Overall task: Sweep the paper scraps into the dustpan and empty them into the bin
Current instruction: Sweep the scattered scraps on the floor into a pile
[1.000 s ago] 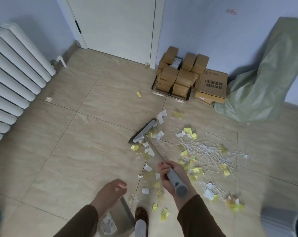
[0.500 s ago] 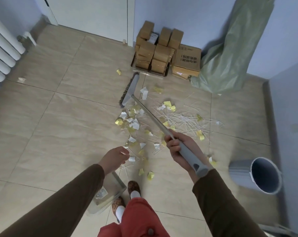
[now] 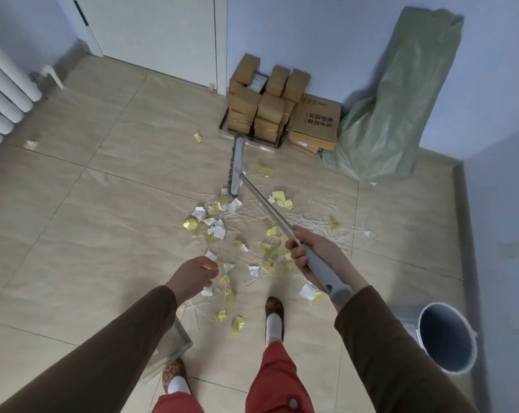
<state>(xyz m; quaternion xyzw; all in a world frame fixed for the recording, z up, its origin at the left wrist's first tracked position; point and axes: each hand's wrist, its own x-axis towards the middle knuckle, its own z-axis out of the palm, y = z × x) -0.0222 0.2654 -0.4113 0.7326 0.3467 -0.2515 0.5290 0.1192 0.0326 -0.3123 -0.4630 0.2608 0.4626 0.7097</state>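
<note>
Yellow and white paper scraps [image 3: 219,225] and thin white strips lie scattered on the tiled floor in front of my feet. My right hand [image 3: 307,251] is shut on the grey broom handle [image 3: 321,269]. The broom head [image 3: 236,165] rests on the floor at the far edge of the scraps, close to the boxes. My left hand [image 3: 194,275] is curled shut just above the clear dustpan [image 3: 170,347], whose handle is hidden under my hand and sleeve. The grey bin [image 3: 446,341] stands at the lower right by the wall.
Stacked cardboard boxes [image 3: 270,108] on a metal tray and a larger carton [image 3: 316,123] sit against the back wall. A green sack [image 3: 401,105] leans in the corner. A white radiator [image 3: 1,93] lines the left wall, and a white door [image 3: 151,34] is behind.
I have straightened up and the view has risen. The broom head has swung away from the scraps toward the boxes. The bin has come into view at the right.
</note>
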